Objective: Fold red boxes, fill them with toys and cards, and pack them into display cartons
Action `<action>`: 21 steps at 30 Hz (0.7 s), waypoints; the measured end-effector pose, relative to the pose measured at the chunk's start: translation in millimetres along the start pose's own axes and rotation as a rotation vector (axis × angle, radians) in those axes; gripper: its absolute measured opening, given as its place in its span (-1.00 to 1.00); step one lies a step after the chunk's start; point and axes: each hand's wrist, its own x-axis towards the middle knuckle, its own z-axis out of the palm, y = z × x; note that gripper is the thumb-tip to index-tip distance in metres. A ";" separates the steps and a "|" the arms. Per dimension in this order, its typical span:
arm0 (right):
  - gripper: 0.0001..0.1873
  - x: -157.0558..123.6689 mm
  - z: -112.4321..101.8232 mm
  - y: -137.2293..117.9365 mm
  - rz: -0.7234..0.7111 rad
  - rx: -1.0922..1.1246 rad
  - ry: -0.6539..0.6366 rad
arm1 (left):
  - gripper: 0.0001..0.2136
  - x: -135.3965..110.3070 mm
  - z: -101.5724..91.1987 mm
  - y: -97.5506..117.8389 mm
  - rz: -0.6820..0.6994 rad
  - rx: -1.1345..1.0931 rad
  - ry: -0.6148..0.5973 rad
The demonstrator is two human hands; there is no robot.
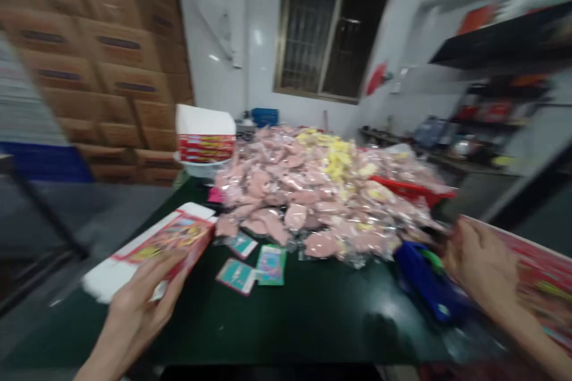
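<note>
A red printed carton [179,235] with white flaps spread at its ends lies tilted over the left side of the green table. My left hand [145,294] grips its near side, thumb and fingers around the edge. At the far right, my right hand [485,268] is closed at the end of another red printed carton [545,286]; motion blurs its fingers. Beside that hand rests a blue tool with a green part [429,280], its kind unclear. Three small printed cards or packets, one of them a green packet [271,265], lie between the hands.
A large heap of clear-bagged pink pieces [295,190], with yellow pieces [337,158] on top, covers the back of the green table [313,315]. A red basket [411,190] is partly buried there. A white tub [201,168] stands back left, near stacked brown cartons [129,83].
</note>
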 end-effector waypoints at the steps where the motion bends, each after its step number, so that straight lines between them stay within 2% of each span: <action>1: -0.58 -0.6 2.6 -37.9 -0.135 0.192 0.017 | -0.75 3.0 -8.1 -12.7 0.031 0.097 -0.002; 2: -0.61 -2.5 1.7 -80.7 -0.272 0.394 0.007 | -0.73 4.4 -13.1 -24.4 0.054 0.193 -0.037; 3: -0.63 -5.6 -3.1 -127.0 -0.393 0.582 -0.044 | -0.69 3.9 -15.4 -34.7 0.048 0.291 -0.123; 4: -0.67 -9.1 -10.9 -175.1 -0.450 0.739 -0.077 | -0.68 1.7 -15.2 -43.2 0.034 0.351 -0.209; 6: -0.68 -14.4 -29.7 -270.0 -0.539 0.946 -0.260 | -0.67 -6.9 -10.4 -54.1 -0.011 0.409 -0.367; 8: -0.66 -15.1 -42.9 -354.2 -0.620 0.960 -0.527 | -0.65 -17.9 -4.0 -58.2 -0.046 0.409 -0.429; 11: -0.70 -13.1 -45.1 -446.6 -0.623 0.875 -0.624 | -0.64 -31.1 0.8 -59.3 -0.053 0.395 -0.399; 13: -0.66 -15.0 -41.3 -485.4 -0.600 0.807 -0.650 | -0.64 -36.0 1.7 -60.5 -0.036 0.376 -0.370; 15: -0.59 -19.3 -39.8 -510.0 -0.588 0.758 -0.660 | -0.66 -39.0 3.1 -63.4 -0.025 0.362 -0.329; 18: -0.61 -21.9 -44.3 -529.1 -0.576 0.732 -0.646 | -0.67 -43.1 7.3 -69.3 -0.013 0.344 -0.272; 21: -0.57 -12.9 -51.7 -534.3 -0.537 0.720 -0.665 | -0.67 -46.3 9.1 -73.0 -0.004 0.314 -0.242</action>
